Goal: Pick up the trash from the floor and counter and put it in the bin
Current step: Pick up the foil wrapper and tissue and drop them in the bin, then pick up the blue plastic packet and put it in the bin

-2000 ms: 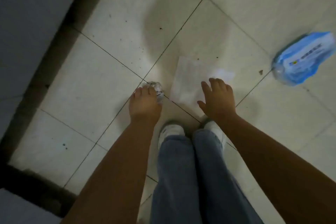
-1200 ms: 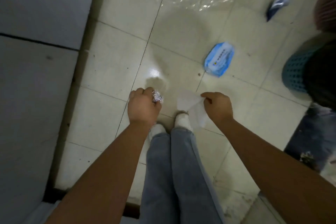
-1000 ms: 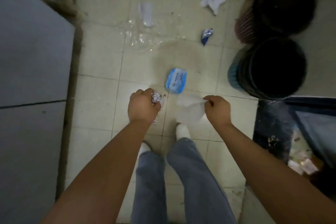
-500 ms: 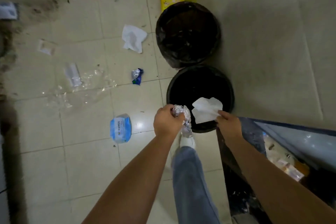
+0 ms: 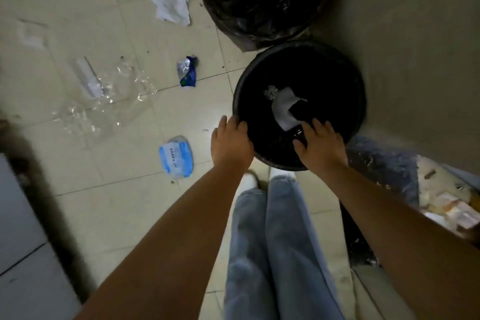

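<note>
Littering pale floor tiles [image 5: 111, 215] — wrappers, blue packet [image 5: 176, 158] — beside black bin [image 5: 359, 101]

A single head-worn, wide-angle view is given, aimed steeply down from standing height. The tiled floor [image 5: 109, 205] fills the left, a black bin [image 5: 358, 91] lies far right, and the wearer's legs [image 5: 270, 247] are seen nearest.

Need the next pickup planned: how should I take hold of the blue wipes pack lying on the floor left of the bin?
The blue wipes pack lies flat, long axis roughly up the picture, apart from other litter. Probably best to come straight down with the open left hand, which is nearer, and pinch across its narrow width, thumb on one long edge and fingers on the other. It looks soft, so it should give slightly.
</note>
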The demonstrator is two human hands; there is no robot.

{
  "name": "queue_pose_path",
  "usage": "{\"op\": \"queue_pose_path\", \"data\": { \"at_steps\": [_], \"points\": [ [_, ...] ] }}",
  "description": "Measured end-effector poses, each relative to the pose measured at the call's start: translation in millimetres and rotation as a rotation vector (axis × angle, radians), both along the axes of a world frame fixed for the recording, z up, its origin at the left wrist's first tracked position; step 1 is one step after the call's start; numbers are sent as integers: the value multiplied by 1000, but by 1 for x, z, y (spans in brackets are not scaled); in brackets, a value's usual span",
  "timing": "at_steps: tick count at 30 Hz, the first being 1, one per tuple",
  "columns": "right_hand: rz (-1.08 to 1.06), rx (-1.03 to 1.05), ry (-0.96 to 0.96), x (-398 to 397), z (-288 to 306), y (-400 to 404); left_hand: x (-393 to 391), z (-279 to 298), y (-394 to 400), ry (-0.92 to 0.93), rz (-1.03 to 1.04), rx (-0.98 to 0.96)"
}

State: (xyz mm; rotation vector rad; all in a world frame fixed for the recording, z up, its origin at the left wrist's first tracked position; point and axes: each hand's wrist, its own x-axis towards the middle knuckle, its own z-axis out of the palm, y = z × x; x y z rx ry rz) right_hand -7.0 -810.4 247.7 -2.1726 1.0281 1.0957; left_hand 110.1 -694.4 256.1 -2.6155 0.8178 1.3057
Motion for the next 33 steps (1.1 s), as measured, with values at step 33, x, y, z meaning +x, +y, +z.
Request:
{"op": "queue_pose_path", "data": {
  "at_steps": [33],
  "points": [
    [-13, -7, 176, 251, -152, 379, 311, -164, 366, -69, -292, 218]
  ]
}}
